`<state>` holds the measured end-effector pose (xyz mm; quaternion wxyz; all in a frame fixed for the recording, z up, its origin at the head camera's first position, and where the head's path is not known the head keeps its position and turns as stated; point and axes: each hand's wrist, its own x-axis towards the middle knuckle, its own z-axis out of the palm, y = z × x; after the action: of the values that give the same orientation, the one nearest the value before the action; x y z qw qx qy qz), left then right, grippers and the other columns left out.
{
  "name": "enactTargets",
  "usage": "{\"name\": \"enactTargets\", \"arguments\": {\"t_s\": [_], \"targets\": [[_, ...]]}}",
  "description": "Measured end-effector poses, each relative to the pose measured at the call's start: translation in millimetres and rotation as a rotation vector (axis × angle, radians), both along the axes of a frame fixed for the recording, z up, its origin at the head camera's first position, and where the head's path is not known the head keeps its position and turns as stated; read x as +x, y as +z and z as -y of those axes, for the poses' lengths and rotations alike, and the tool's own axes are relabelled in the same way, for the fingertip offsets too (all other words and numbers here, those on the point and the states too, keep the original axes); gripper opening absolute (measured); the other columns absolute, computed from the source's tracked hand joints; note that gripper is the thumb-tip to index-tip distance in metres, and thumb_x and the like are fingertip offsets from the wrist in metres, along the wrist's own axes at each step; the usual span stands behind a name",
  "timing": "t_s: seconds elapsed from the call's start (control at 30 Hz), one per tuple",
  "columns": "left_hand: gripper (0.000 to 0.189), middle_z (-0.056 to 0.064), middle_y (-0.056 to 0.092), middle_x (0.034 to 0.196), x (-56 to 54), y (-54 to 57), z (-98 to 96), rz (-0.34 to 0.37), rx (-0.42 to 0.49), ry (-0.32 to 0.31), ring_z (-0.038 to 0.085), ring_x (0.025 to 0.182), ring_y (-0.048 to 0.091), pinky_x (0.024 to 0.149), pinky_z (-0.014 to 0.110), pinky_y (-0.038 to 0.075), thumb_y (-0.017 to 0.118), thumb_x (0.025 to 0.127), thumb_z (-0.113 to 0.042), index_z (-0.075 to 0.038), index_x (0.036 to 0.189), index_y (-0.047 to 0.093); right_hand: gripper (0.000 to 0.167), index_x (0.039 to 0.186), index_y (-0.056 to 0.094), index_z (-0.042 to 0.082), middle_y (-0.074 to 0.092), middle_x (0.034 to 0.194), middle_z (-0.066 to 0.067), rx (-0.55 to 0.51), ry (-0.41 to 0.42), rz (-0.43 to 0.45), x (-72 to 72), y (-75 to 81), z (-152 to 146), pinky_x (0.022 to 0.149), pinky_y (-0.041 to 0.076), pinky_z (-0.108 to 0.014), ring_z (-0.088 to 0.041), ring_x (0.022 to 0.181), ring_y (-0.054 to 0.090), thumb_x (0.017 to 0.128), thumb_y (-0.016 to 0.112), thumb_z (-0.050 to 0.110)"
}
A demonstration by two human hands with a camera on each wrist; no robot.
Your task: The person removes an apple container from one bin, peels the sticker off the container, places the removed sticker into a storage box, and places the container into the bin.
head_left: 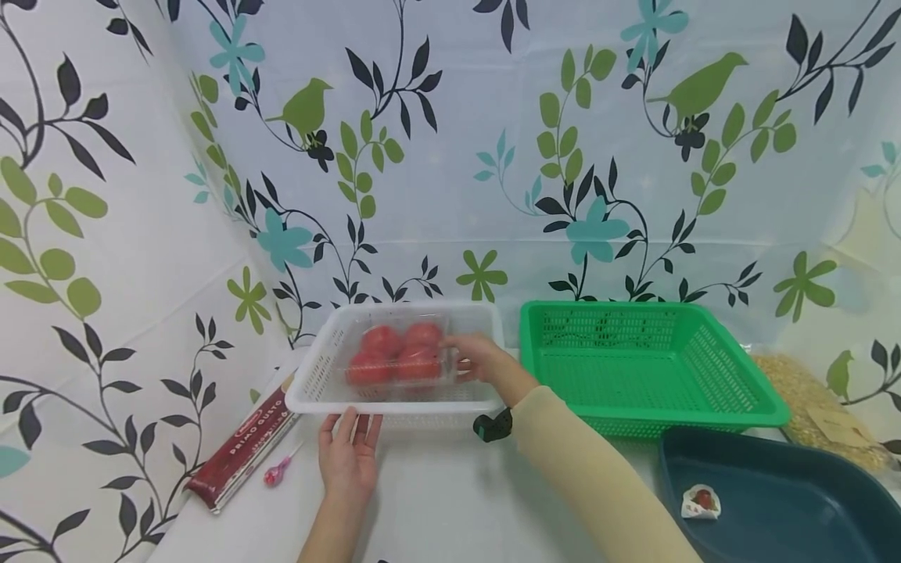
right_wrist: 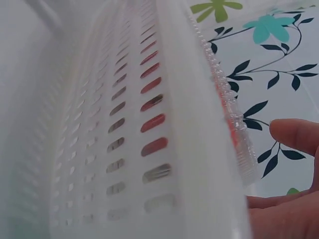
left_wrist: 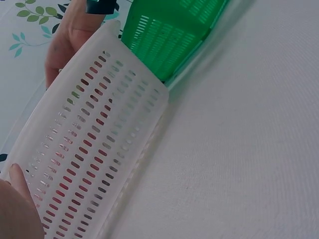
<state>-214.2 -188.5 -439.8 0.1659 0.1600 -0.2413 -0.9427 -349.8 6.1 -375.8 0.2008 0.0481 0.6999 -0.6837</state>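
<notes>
A clear plastic pack of red tomatoes (head_left: pixel 394 356) lies inside the white perforated basket (head_left: pixel 394 408). At the pack's right end is my right hand (head_left: pixel 482 360), reaching over the basket's right side. The right wrist view shows the thumb (right_wrist: pixel 296 133) standing apart from the pack's clear edge (right_wrist: pixel 244 149), fingers partly hidden behind the basket rim. My left hand (head_left: pixel 348 457) is at the front of the white basket, fingers extended and fingertips at its rim. In the left wrist view one finger (left_wrist: pixel 21 185) lies against the outer wall.
A green basket (head_left: pixel 662 426) stands right of the white one. In front of it, a dark blue tray (head_left: pixel 781 500) holds a small white-and-red item (head_left: pixel 701 501). A bag of yellowish grains (head_left: pixel 802 391) lies far right. To the left are a red spaghetti packet (head_left: pixel 242 450) and a pink lollipop (head_left: pixel 277 471).
</notes>
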Motion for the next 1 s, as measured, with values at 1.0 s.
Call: {"name": "enactTargets", "arguments": {"t_s": [1.0], "targets": [[0.03, 0.006, 0.05, 0.129, 1.5, -0.5, -0.1, 0.008, -0.047, 0.009, 0.019, 0.102, 0.065, 0.094, 0.037, 0.056, 0.06, 0.101, -0.004, -0.017, 0.121, 0.043, 0.071, 0.154, 0.026, -0.001, 0.036, 0.147, -0.037, -0.127, 0.155, 0.078, -1.1, 0.3, -9.1, 0.092, 0.052, -0.064, -0.052, 0.132, 0.042, 0.099, 0.061, 0.028]]}}
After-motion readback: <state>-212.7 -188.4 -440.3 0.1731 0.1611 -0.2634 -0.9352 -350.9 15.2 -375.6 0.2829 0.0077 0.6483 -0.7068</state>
